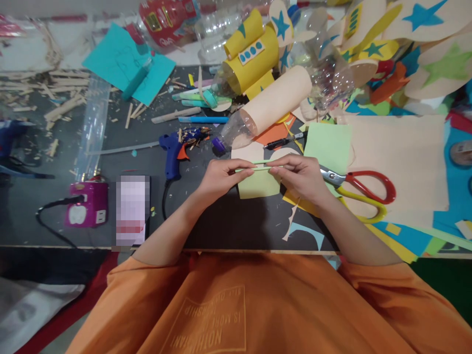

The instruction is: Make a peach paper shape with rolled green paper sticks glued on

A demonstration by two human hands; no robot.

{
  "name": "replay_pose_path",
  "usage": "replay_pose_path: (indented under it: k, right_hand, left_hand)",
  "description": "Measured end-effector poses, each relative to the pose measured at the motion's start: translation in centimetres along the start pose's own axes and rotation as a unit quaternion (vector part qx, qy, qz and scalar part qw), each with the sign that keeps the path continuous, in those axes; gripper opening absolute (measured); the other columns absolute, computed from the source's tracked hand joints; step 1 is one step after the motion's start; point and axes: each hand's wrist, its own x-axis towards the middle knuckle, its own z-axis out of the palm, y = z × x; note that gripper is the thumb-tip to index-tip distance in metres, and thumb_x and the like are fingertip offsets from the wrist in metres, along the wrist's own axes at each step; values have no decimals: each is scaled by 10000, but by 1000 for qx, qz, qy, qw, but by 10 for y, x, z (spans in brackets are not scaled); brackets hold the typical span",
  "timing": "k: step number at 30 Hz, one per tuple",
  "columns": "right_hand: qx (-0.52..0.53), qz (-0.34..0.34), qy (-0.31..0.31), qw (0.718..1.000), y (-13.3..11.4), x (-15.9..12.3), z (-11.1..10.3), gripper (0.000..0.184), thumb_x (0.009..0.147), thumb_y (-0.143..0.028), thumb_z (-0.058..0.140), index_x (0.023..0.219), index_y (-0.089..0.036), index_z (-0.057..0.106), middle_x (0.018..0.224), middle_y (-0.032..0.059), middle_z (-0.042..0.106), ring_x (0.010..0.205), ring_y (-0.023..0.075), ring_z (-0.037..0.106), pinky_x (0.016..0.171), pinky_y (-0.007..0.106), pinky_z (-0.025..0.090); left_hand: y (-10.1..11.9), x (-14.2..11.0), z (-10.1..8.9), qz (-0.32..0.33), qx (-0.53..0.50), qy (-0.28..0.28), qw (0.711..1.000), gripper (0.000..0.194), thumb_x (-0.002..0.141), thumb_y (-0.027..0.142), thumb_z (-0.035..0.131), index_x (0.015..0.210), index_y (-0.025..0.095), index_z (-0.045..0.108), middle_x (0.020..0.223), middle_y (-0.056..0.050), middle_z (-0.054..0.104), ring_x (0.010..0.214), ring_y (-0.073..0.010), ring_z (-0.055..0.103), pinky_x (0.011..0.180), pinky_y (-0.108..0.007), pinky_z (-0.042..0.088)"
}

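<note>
My left hand (219,178) and my right hand (301,178) meet in the middle, over the near part of the table. Between their pinched fingertips is a narrow, light green paper piece (261,168), its two edges showing as a folded or curled strip. Below it lie a pale yellow-green paper (258,189) and a peach paper piece (245,151). By my right wrist rest scissors (332,176) with one red and one yellow handle, partly hidden by that hand. Just beyond my hands lies a clear bottle wrapped in peach paper (282,101), its purple cap (219,144) toward me.
A blue glue gun (171,155) and a phone (131,209) lie left, near a purple power block (87,205). Wood scraps (66,105) litter the far left. A yellow-wrapped bottle (258,61) and a black pen (282,141) lie beyond. Peach sheets (401,162) cover the right.
</note>
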Motion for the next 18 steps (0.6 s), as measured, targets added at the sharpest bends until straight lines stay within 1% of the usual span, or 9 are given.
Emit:
replay_pose_path:
  k: [2,5,9,14,18]
  right_hand:
    - [8,1,-1,1000,0,0,0,152,713,-318,765,806,-198,767,569,-40,585,495,67,432,506,238,328]
    - [12,6,1,1000,-2,1,0,161,712,-336,766,801,-202,761,595,-27,608,517,83,476,524,248,370]
    - [13,-2,19,1000,-5,2,0,196,677,-373,794,762,-203,744,651,-9,630,547,88,494,517,244,369]
    - [20,25,6,999,-10,3,1,247,643,-405,818,728,-196,716,667,-4,635,577,100,542,534,247,420]
    - [24,8,14,1000,-12,3,2,236,638,-388,823,722,-195,715,669,-5,643,567,94,546,543,247,442]
  left_hand:
    - [1,0,-1,-4,0,2,1000,242,765,398,692,832,190,795,791,-29,776,557,-102,570,529,-213,408]
    - [2,1,-1,-3,-26,6,1000,242,755,399,707,823,183,792,799,-39,774,607,-120,613,558,-215,438]
    - [0,1,1,-4,-61,21,998,243,744,386,722,845,177,793,830,-50,777,660,-138,649,594,-223,470]
    - [-3,0,5,9,-71,31,997,194,754,334,712,845,185,797,813,-47,777,612,-118,619,556,-219,446]
    - [-2,0,7,-3,-95,32,995,191,731,336,732,829,185,795,832,-55,778,691,-149,662,604,-235,488]
